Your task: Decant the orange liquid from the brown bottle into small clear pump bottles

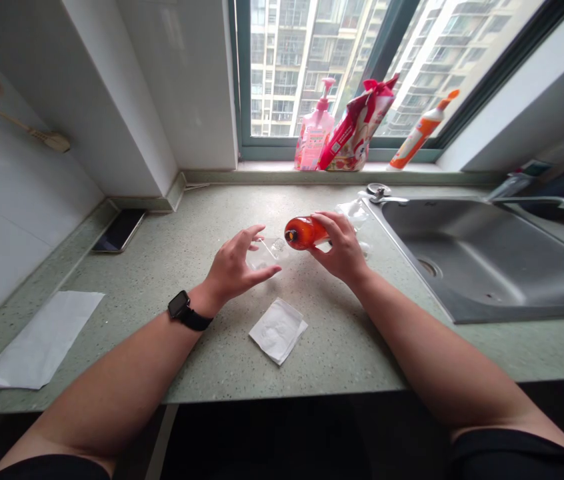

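Observation:
My right hand (339,247) is wrapped round an orange-red bottle (305,233). The bottle lies tilted on its side, its dark-rimmed neck turned toward the left and toward me. To its left, my left hand (237,263) curves its thumb and fingers round a clear plastic container (275,250), whose outline is hard to make out. A thin white line or stick shows in or behind the container. Below the hands, a folded white tissue (278,330) lies on the speckled counter (342,327).
A steel sink (492,257) with a faucet (537,197) is at right. Crumpled clear plastic (355,210) lies behind my right hand. A phone (119,231) and white paper (42,340) lie at left. A pink pump bottle (315,137), red bag (359,127) and orange-white bottle (419,137) line the windowsill.

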Action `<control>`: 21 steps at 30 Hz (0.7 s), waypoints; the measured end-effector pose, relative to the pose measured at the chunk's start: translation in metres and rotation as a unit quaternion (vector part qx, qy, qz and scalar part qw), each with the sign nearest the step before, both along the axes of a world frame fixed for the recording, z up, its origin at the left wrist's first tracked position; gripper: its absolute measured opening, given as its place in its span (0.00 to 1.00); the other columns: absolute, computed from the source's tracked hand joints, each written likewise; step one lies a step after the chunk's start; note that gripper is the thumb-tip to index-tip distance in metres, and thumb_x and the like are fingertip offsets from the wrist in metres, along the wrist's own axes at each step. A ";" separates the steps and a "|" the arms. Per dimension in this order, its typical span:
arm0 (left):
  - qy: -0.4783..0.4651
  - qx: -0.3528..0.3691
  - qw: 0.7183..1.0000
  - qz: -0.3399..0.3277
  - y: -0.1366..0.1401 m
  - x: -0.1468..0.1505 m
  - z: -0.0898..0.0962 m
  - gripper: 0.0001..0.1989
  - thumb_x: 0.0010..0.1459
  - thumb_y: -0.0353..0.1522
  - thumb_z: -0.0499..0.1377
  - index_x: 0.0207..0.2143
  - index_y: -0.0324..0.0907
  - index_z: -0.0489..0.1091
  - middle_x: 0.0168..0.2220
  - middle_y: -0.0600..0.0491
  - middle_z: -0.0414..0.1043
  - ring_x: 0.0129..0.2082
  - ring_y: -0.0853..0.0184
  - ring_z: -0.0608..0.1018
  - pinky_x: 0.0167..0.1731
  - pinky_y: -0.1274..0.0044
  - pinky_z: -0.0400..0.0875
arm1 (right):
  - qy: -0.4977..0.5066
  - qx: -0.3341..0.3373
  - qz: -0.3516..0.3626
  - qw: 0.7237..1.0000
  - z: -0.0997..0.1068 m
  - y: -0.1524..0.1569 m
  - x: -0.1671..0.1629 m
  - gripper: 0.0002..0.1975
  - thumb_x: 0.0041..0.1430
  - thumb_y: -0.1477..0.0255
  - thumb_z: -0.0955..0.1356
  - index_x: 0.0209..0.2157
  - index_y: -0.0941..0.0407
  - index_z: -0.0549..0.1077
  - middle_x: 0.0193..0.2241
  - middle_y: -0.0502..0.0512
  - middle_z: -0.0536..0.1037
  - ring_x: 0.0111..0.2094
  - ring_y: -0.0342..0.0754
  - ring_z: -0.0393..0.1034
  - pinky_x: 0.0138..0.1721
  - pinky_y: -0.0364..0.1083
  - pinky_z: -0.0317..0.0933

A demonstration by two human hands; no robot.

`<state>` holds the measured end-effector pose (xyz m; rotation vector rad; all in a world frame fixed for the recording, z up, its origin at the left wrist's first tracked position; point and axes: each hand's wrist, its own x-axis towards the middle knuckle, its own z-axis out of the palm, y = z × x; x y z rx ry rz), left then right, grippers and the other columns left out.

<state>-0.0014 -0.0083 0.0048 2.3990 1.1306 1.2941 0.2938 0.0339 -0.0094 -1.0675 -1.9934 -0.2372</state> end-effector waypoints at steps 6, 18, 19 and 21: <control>0.009 -0.006 1.000 -0.008 -0.001 0.001 0.000 0.42 0.59 0.53 0.72 0.68 0.46 0.62 0.54 0.45 0.80 0.44 0.60 0.86 0.48 0.65 0.84 | -0.023 0.003 -0.013 1.000 0.001 -0.003 -0.001 0.33 0.61 0.73 0.74 0.66 0.47 0.68 0.62 0.62 0.75 0.63 0.65 0.72 0.68 0.71 0.61; 0.019 -0.020 1.000 -0.013 -0.001 0.001 0.000 0.43 0.59 0.53 0.71 0.68 0.46 0.61 0.55 0.45 0.80 0.44 0.59 0.87 0.46 0.66 0.85 | -0.031 0.012 -0.028 0.999 0.003 -0.006 -0.003 0.33 0.61 0.77 0.72 0.66 0.45 0.68 0.62 0.60 0.76 0.67 0.64 0.69 0.73 0.70 0.55; 0.020 -0.023 0.999 -0.011 -0.001 0.001 0.000 0.43 0.59 0.53 0.71 0.68 0.46 0.61 0.55 0.45 0.80 0.44 0.59 0.87 0.45 0.66 0.85 | -0.031 0.014 -0.028 0.999 0.003 -0.006 -0.003 0.34 0.60 0.77 0.72 0.66 0.45 0.68 0.62 0.60 0.76 0.67 0.64 0.68 0.73 0.70 0.55; 0.023 -0.030 0.999 -0.008 -0.001 0.001 0.000 0.43 0.59 0.53 0.72 0.68 0.46 0.61 0.55 0.44 0.80 0.44 0.58 0.87 0.45 0.66 0.85 | -0.032 0.017 -0.026 0.999 0.004 -0.006 -0.003 0.34 0.59 0.77 0.72 0.66 0.45 0.68 0.61 0.60 0.76 0.67 0.64 0.69 0.73 0.70 0.55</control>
